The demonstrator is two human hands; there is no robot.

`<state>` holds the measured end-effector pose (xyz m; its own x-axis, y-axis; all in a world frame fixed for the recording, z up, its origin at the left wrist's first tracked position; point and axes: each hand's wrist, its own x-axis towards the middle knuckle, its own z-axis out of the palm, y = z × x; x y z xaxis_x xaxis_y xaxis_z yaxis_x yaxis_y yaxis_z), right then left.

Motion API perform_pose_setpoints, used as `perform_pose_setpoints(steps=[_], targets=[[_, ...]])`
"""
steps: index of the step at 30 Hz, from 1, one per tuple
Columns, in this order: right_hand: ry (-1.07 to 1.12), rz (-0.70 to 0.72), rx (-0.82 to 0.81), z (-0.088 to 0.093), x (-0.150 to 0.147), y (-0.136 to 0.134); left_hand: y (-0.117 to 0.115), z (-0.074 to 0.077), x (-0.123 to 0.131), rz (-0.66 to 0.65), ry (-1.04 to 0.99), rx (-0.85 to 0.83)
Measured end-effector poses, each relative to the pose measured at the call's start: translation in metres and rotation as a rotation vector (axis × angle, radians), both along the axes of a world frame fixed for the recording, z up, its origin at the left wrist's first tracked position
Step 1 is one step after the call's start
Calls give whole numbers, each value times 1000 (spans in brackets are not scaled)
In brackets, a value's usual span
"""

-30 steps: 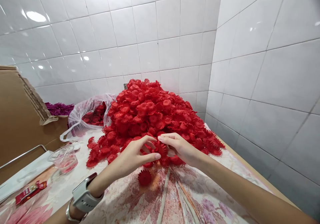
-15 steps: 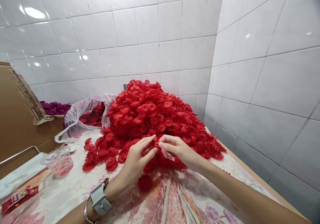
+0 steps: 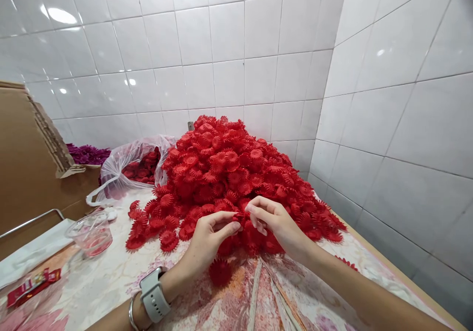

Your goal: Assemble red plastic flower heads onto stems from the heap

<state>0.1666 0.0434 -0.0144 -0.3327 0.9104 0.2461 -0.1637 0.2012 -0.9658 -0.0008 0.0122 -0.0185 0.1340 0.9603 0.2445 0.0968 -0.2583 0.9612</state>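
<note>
one red flower (image 3: 241,216) pinched, both grips closed

It's held at the 6 o'clock edge of the flower pile (image 3: 229,168), just above the tabletop (image 3: 111,277). Thumb and forefinger of the left hand (image 3: 207,240) and right hand (image 3: 277,222) are closed on it from either side.

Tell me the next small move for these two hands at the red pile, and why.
Probably lift the red flower piece a little toward the body, clear of the pile. The left hand and the right hand both pinch it at their fingertips, and it sits against the pile's front edge, crowded by neighbouring pieces.
</note>
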Motion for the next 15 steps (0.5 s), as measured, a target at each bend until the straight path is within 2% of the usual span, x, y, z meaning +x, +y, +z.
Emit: perform_pose_setpoints(steps=[4,10,15], targets=[[7,-14,8,-1,-1,-2,-1,0,1,42,-101,4],[38,38,-9,1,-3,-8,-4,4,1,52,-43,58],[115,75,-34,-4,-4,-6,-1,1,0,41,-82,42]])
